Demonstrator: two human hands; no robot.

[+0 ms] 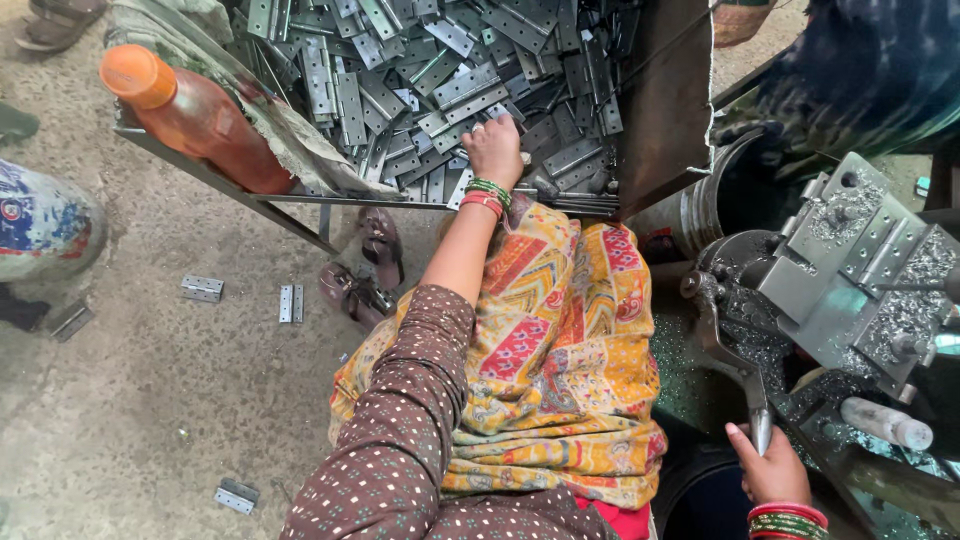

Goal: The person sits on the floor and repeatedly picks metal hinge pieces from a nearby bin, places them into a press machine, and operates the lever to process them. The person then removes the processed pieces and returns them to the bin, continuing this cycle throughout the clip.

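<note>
My left hand (495,150) reaches forward into a metal tray (665,110) heaped with grey steel hinges (400,80). Its fingers are curled down on the pile, and whether they grip a hinge is hidden. Green and red bangles circle that wrist. My right hand (772,470), at the lower right, is closed around the steel lever handle (757,415) of a grey machine (850,270) covered in metal shavings. A brown dotted sleeve covers my left arm, and a patterned orange cloth (560,360) lies over my lap.
A bottle of red-brown liquid with an orange cap (200,115) lies on the tray's left edge. Loose hinges (202,289) are scattered on the concrete floor at left. Sandals (370,270) sit under the tray. A dark bucket (720,190) stands behind the machine.
</note>
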